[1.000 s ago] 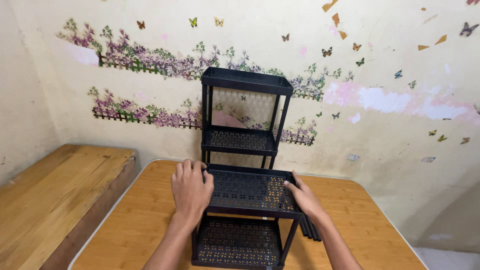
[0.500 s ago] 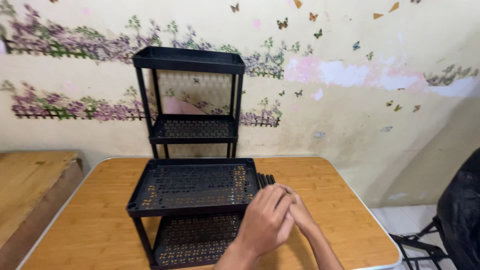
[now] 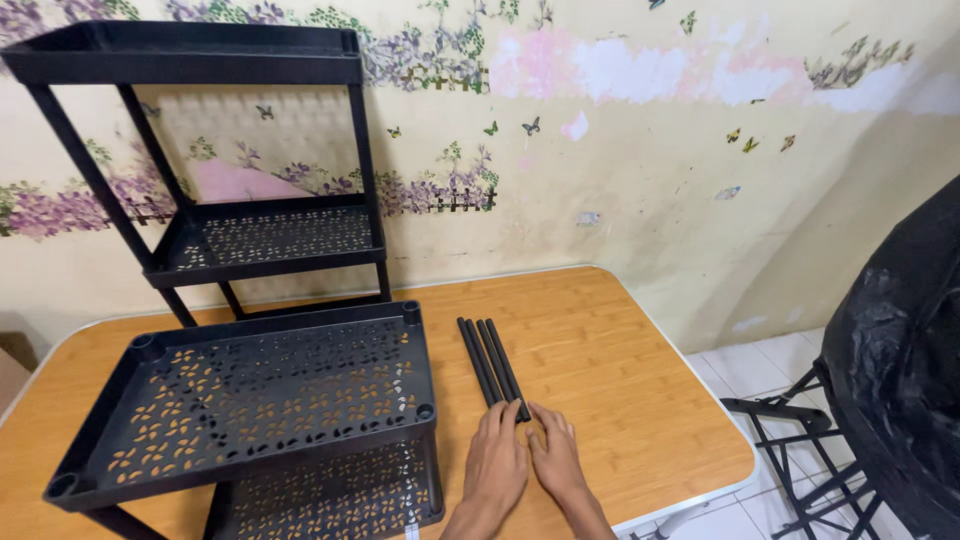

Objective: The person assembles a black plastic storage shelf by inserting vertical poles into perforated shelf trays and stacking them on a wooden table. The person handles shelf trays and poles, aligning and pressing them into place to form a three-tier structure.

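1. Filling the left of the view, a black perforated plastic shelf unit [image 3: 260,400] stands on the wooden-topped table [image 3: 620,370], its upper tray near and its lower tray below it. Its near right corner post is just beside the hands and crowds that side.
2. Standing farther off against the butterfly-and-flower decorated wall [image 3: 620,150], a taller black plastic rack [image 3: 215,150] with two trays occupies the far left.
3. Off the table's right edge sit a dark bulky covered object [image 3: 900,350] and a black folding metal frame [image 3: 800,450] on the tiled floor.
4. Lying on the table right of the near shelf unit, a bundle of four black plastic rods [image 3: 491,365] runs from far to near, side by side and touching.
5. Both hands lie flat and open, gripping nothing: the left hand [image 3: 497,465] and right hand [image 3: 556,460] touch the rods' near ends with their fingertips.
6. Risk, as I judge it: the round rods could roll apart towards the table's right edge if nudged unevenly, since nothing holds them together.
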